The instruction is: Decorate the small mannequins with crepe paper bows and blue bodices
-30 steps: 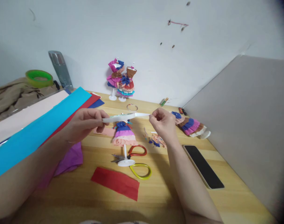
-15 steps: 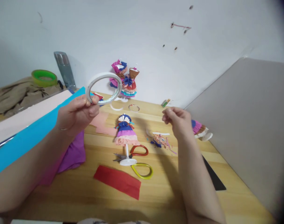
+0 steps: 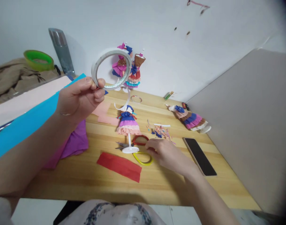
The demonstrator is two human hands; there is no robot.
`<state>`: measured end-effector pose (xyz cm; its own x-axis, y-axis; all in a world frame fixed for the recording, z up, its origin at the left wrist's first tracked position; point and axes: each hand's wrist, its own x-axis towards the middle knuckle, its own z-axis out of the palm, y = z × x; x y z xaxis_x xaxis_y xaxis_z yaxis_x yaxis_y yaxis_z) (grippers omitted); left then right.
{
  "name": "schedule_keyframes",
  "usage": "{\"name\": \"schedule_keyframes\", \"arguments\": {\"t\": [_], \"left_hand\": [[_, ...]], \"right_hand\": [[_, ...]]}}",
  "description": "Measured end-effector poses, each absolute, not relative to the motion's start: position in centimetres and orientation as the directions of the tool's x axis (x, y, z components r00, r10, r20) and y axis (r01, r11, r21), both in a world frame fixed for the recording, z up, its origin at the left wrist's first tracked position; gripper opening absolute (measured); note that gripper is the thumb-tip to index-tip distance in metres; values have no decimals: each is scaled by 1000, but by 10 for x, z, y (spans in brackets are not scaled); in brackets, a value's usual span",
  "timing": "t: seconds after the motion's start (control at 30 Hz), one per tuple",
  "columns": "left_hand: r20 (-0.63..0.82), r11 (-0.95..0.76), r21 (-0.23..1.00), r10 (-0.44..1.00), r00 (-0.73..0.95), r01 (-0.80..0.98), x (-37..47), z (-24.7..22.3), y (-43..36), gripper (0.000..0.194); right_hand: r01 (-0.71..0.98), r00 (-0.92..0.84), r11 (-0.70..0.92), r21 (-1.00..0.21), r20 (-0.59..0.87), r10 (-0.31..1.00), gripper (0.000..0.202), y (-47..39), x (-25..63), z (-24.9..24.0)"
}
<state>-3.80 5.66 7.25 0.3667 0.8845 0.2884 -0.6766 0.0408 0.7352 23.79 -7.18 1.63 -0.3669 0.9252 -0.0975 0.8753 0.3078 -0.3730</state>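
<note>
My left hand (image 3: 80,98) is closed around the lower edge of a roll of white double-sided tape (image 3: 94,73), held up above the table. A loose curl of tape (image 3: 128,97) hangs below the roll. My right hand (image 3: 165,156) is low beside the scissors (image 3: 143,162), which have one red and one yellow handle. Its fingers are loosely bent at the handles, and their tips are partly hidden. A small dress stand (image 3: 127,129) with blue, purple and pink ruffles stands over the scissors' blades. In front lies a red crepe-paper strip (image 3: 119,167).
Two dressed stands (image 3: 135,70) are at the back wall; another dress (image 3: 190,118) lies at right near a phone (image 3: 200,156). Paper scraps (image 3: 161,132) lie mid-table. Purple paper (image 3: 74,140), blue sheet (image 3: 35,118), green tape roll (image 3: 38,61) and bottle (image 3: 62,51) are left.
My right hand has come down and left from its raised pinch to the scissors. My left hand still holds the tape roll, slightly higher in view. The view has tilted down.
</note>
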Motion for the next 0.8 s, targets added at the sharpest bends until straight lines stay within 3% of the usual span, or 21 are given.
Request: {"name": "schedule_keyframes", "arguments": {"t": [0.1, 0.3, 0.67, 0.8], "left_hand": [[295, 57, 730, 873, 389, -681, -38, 71, 58, 29], [277, 100, 726, 863, 423, -680, -37, 66, 60, 29], [264, 132, 715, 858, 441, -686, -38, 66, 58, 23], [251, 128, 721, 867, 429, -681, -37, 66, 56, 21]], "right_hand": [[874, -347, 300, -383, -58, 936, 28, -75, 246, -8], [865, -415, 372, -337, -63, 908, 54, -76, 249, -26], [937, -340, 301, -178, -250, 907, 58, -101, 243, -14], [941, -302, 246, -231, -250, 920, 61, -110, 254, -4]]}}
